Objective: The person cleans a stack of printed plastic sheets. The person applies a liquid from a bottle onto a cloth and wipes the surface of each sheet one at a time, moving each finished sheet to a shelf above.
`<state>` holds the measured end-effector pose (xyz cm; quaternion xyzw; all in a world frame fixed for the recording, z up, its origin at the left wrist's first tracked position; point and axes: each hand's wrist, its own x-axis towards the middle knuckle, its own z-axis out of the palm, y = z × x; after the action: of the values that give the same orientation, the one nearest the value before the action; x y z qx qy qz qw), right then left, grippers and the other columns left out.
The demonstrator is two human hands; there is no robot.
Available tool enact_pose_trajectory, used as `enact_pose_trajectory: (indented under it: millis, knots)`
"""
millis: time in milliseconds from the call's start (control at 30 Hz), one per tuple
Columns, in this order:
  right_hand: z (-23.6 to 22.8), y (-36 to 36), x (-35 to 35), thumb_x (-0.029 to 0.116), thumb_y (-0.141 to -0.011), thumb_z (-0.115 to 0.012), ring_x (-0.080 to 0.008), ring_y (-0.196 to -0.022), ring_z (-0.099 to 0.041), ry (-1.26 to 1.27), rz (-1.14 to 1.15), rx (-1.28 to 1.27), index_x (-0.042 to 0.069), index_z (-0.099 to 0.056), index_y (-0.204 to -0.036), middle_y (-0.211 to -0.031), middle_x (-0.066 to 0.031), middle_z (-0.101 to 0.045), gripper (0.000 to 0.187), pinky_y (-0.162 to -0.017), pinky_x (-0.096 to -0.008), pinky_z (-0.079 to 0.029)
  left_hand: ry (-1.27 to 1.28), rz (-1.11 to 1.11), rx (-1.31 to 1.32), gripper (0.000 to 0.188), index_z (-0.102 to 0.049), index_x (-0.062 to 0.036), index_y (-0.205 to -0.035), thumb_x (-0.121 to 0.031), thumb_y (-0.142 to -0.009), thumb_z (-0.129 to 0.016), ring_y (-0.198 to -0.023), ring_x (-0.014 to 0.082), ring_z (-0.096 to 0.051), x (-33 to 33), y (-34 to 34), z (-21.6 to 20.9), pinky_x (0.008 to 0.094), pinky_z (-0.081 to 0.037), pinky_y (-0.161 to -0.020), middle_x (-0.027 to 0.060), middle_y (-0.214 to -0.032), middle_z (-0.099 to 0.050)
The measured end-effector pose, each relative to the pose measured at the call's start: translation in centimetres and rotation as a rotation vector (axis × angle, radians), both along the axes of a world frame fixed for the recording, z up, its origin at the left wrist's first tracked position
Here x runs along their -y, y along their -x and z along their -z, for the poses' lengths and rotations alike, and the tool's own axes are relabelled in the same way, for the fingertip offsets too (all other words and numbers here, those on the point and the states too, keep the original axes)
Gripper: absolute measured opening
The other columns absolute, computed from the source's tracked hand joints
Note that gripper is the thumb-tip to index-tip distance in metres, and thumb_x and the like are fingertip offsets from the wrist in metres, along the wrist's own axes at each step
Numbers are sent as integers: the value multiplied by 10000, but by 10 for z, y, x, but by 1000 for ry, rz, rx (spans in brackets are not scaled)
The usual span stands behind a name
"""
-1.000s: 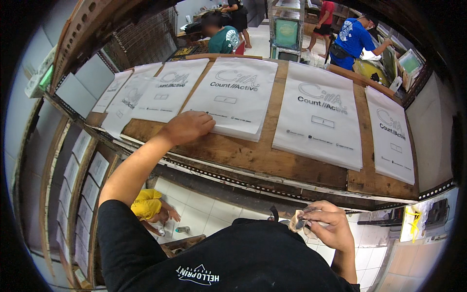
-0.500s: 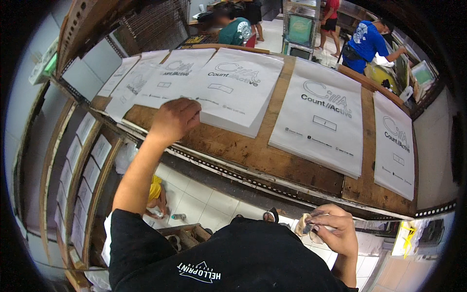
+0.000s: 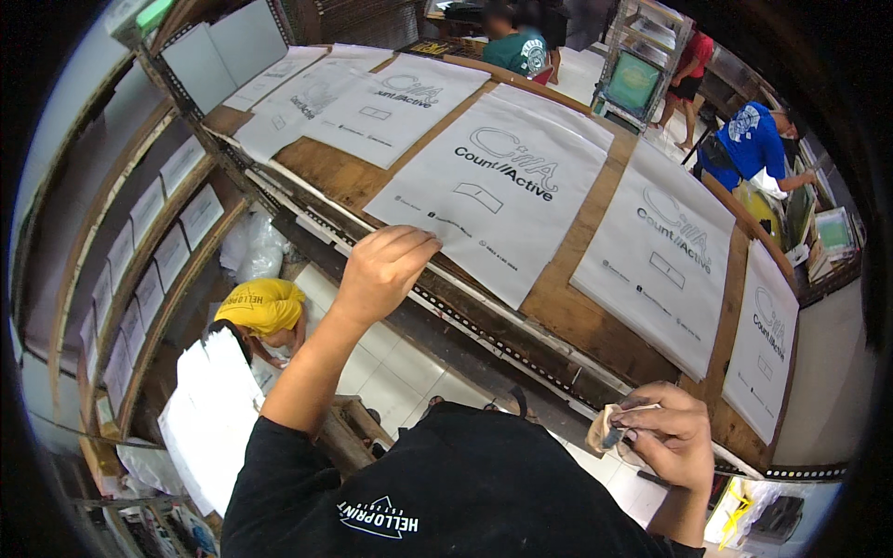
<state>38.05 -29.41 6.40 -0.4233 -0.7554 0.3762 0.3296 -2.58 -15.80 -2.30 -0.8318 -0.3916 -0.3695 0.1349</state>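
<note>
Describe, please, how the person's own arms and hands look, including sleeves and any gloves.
The black shirt has short sleeves and a white print; the forearms are bare. The left fingers and right fingers are ungloved; the right ones look smudged. No watch shows.

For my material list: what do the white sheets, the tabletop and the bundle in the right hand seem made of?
White sheets: matte paper or thin plastic; flat, thin edges leave it open. Tabletop: likely worn wood; brown, blotchy boards. Bundle: perhaps cloth, dull beige, with soft folds.
</note>
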Motion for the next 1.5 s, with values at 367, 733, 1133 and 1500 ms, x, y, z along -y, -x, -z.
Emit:
enact_pose_trajectory:
  millis: [367,733,1133,1500]
  knots:
    - [-51,35,-86,172,-910,-684,-293,-979,-712,-127,-177,186,9,-751,-1041,-1016,-149,-755,220,-900,-426,-535,21,-42,29,313,-713,-51,-1050,-172,-769,-777,-1117,303,-647,12,7,19,519,-469,-1074,109,-1142,-679]
    - [-5,209,-222,-37,-897,-637,-298,-984,-684,-517,-378,189,2,-703,-1157,-1044,-162,-682,271,-885,-377,-528,211,-634,227,741,-599,8,-1340,-494,-822,-768,-1418,402,-434,-5,22,29,598,-188,-1224,197,-1420,-572]
    - [62,311,-292,0,-863,-630,-351,-1000,-643,-710,-500,392,10,-747,-1039,-983,-151,-667,212,-880,-443,-532,185,-608,360,836,-577,40,-1332,-535,-761,-784,-1454,421,-355,-10,22,43,629,-134,-1221,204,-1411,-547]
    - [52,249,-268,2,-865,-643,-313,-978,-624,-622,-604,516,40,-753,-1042,-987,-123,-672,213,-893,-419,-512,187,-627,313,810,-525,-11,-1389,-485,-785,-784,-1471,429,-341,-9,22,47,623,-163,-1219,193,-1480,-504]
